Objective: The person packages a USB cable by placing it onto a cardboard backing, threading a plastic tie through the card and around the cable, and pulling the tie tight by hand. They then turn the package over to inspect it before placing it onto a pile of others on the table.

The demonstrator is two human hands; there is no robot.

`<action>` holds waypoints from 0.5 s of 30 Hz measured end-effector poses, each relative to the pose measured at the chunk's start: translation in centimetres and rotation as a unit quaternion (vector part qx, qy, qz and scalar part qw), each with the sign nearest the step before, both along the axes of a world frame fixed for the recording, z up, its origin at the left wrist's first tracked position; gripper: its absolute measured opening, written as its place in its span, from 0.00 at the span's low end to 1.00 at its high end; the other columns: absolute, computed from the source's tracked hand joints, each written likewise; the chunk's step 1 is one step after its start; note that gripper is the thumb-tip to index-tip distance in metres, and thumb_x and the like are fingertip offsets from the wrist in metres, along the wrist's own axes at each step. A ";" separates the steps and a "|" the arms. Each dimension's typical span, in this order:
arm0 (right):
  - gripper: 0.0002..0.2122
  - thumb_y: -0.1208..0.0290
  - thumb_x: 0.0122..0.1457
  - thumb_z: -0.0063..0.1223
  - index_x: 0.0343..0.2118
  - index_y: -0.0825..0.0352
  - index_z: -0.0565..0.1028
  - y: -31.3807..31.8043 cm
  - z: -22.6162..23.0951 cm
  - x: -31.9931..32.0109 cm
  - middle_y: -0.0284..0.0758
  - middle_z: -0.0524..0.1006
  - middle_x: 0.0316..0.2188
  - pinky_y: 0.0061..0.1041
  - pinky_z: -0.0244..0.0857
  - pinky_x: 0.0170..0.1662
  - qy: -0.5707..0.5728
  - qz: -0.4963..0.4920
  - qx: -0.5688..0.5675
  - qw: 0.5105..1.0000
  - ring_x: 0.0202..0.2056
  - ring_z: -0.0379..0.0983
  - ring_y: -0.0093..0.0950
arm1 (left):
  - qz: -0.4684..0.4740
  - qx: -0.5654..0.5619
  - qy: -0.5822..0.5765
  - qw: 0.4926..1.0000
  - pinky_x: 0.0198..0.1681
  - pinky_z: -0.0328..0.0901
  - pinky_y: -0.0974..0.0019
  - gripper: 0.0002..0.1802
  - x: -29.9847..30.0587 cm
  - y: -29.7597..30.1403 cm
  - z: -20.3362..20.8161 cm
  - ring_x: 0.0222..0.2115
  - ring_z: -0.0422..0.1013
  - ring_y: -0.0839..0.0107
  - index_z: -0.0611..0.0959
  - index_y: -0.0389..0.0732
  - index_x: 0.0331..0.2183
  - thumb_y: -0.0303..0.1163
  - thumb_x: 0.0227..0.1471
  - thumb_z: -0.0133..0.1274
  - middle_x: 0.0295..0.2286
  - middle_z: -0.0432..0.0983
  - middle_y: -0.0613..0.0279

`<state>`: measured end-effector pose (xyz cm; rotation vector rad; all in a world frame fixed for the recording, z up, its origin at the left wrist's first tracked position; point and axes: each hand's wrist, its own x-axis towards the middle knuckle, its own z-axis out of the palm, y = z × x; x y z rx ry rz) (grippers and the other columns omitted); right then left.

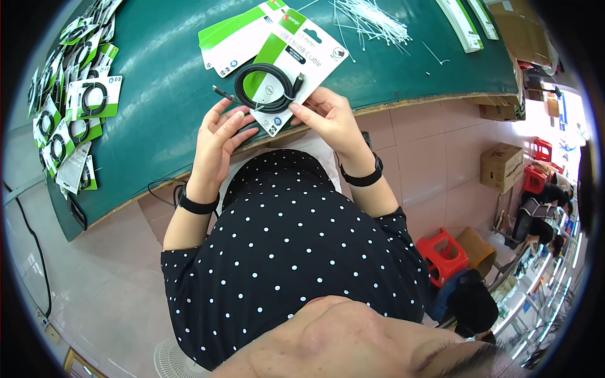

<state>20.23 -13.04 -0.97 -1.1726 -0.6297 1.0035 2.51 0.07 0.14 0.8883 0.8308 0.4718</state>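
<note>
A coiled black USB cable (240, 84) lies against a white and green backing card (324, 58), with a pale tie around the coil's lower right side. My right hand (331, 121) pinches the lower right edge of this card, thumb in front and fingers behind. My left hand (220, 140) is beside the card's lower left, its fingers spread close to the loose cable end; whether a fingertip touches the cable I cannot tell. Just behind, more flat backing cards (234, 39) lie overlapped on the green table (157, 126).
Many carded cables (94, 99) are heaped at the table's left. White cable ties (378, 24) lie scattered at the back, near stacked cards (459, 25) at the far right. A red stool (443, 255), a cardboard box (501, 167) and other people (472, 305) are to the right.
</note>
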 end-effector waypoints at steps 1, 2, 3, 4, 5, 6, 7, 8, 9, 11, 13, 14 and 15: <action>0.10 0.75 0.59 0.55 0.41 0.75 0.74 0.2 0.3 0.2 0.37 0.79 0.36 0.20 0.72 0.36 -0.001 0.003 0.003 1.000 0.33 0.76 0.22 | 0.036 -0.053 -0.032 0.997 0.44 0.71 0.63 0.27 0.3 0.0 0.3 0.40 0.75 0.67 0.67 0.31 0.53 0.25 0.54 0.56 0.42 0.74 0.54; 0.10 0.75 0.59 0.55 0.41 0.75 0.74 0.2 0.8 0.6 0.37 0.79 0.35 0.20 0.71 0.36 0.006 0.021 0.003 1.000 0.33 0.76 0.22 | 0.039 -0.050 -0.034 0.997 0.44 0.71 0.63 0.27 0.5 0.0 0.4 0.40 0.75 0.67 0.67 0.31 0.53 0.25 0.54 0.56 0.42 0.74 0.54; 0.10 0.75 0.59 0.55 0.41 0.75 0.74 0.3 1.3 1.0 0.37 0.79 0.35 0.20 0.71 0.36 0.013 0.038 0.002 0.999 0.32 0.76 0.21 | 0.032 -0.064 -0.054 0.996 0.43 0.72 0.63 0.27 0.6 0.1 0.5 0.39 0.75 0.66 0.67 0.32 0.53 0.25 0.53 0.56 0.42 0.74 0.54; 0.10 0.74 0.59 0.55 0.40 0.75 0.74 0.5 1.5 1.2 0.36 0.79 0.35 0.20 0.71 0.36 0.020 0.057 0.002 0.998 0.32 0.75 0.21 | 0.025 -0.078 -0.073 0.994 0.43 0.72 0.62 0.28 0.7 0.1 0.6 0.39 0.75 0.65 0.66 0.32 0.53 0.25 0.53 0.56 0.43 0.74 0.53; 0.10 0.74 0.59 0.55 0.40 0.75 0.74 0.8 1.5 1.2 0.36 0.79 0.35 0.20 0.71 0.36 0.018 0.061 0.005 0.998 0.32 0.75 0.21 | 0.018 -0.091 -0.092 0.991 0.43 0.72 0.62 0.28 0.8 0.1 0.6 0.38 0.76 0.64 0.65 0.33 0.54 0.24 0.53 0.56 0.43 0.73 0.53; 0.10 0.74 0.59 0.55 0.40 0.75 0.74 1.0 1.5 1.1 0.36 0.79 0.34 0.19 0.71 0.35 0.007 0.072 0.000 0.997 0.32 0.75 0.20 | 0.022 -0.088 -0.094 0.991 0.43 0.72 0.62 0.28 0.9 0.2 0.5 0.38 0.76 0.64 0.65 0.33 0.54 0.24 0.53 0.56 0.43 0.73 0.53; 0.10 0.74 0.59 0.55 0.40 0.75 0.74 1.2 1.4 1.0 0.36 0.79 0.34 0.19 0.70 0.35 -0.003 0.084 -0.004 0.996 0.32 0.75 0.20 | 0.035 -0.082 -0.093 0.992 0.43 0.73 0.63 0.27 1.1 0.1 0.4 0.38 0.76 0.65 0.66 0.34 0.52 0.24 0.52 0.57 0.42 0.74 0.54; 0.10 0.74 0.59 0.55 0.40 0.76 0.74 1.4 1.3 0.9 0.35 0.79 0.34 0.18 0.70 0.34 -0.014 0.096 -0.008 0.995 0.31 0.75 0.19 | 0.049 -0.076 -0.091 0.992 0.43 0.73 0.63 0.26 1.3 0.1 0.2 0.39 0.76 0.65 0.67 0.34 0.50 0.23 0.51 0.58 0.41 0.74 0.54; 0.10 0.74 0.59 0.55 0.40 0.76 0.74 1.5 1.2 1.0 0.35 0.79 0.34 0.18 0.70 0.34 -0.015 0.101 -0.005 0.995 0.31 0.75 0.19 | 0.063 -0.070 -0.090 0.992 0.43 0.73 0.63 0.25 1.5 0.0 0.2 0.39 0.76 0.65 0.69 0.35 0.49 0.23 0.50 0.59 0.40 0.74 0.55; 0.10 0.74 0.58 0.56 0.41 0.73 0.75 1.3 0.9 1.5 0.35 0.78 0.36 0.21 0.69 0.37 -0.028 0.120 -0.038 0.992 0.35 0.75 0.22 | 0.078 -0.042 -0.081 0.993 0.42 0.72 0.65 0.24 1.8 -0.2 0.4 0.38 0.76 0.66 0.69 0.35 0.47 0.22 0.49 0.59 0.39 0.75 0.55; 0.10 0.74 0.58 0.56 0.42 0.72 0.75 1.5 0.9 1.8 0.35 0.78 0.37 0.22 0.69 0.39 -0.033 0.133 -0.055 0.989 0.37 0.74 0.23 | 0.097 0.005 -0.062 0.993 0.40 0.72 0.67 0.22 1.9 -0.3 0.4 0.37 0.75 0.69 0.71 0.36 0.44 0.21 0.48 0.61 0.38 0.75 0.57; 0.11 0.74 0.57 0.57 0.41 0.71 0.75 1.8 1.0 2.1 0.34 0.78 0.37 0.23 0.69 0.38 -0.186 -0.007 -0.027 0.982 0.38 0.74 0.24 | 0.101 0.005 -0.061 0.993 0.40 0.72 0.67 0.22 1.7 -0.3 0.3 0.37 0.75 0.69 0.71 0.36 0.44 0.21 0.48 0.61 0.38 0.75 0.57; 0.11 0.75 0.55 0.58 0.41 0.71 0.75 2.2 1.2 2.3 0.34 0.77 0.37 0.24 0.68 0.38 -0.330 -0.147 0.001 0.932 0.38 0.74 0.25 | 0.100 0.070 -0.043 0.992 0.39 0.71 0.69 0.22 1.4 -0.3 0.1 0.36 0.75 0.70 0.71 0.36 0.43 0.22 0.47 0.62 0.37 0.75 0.58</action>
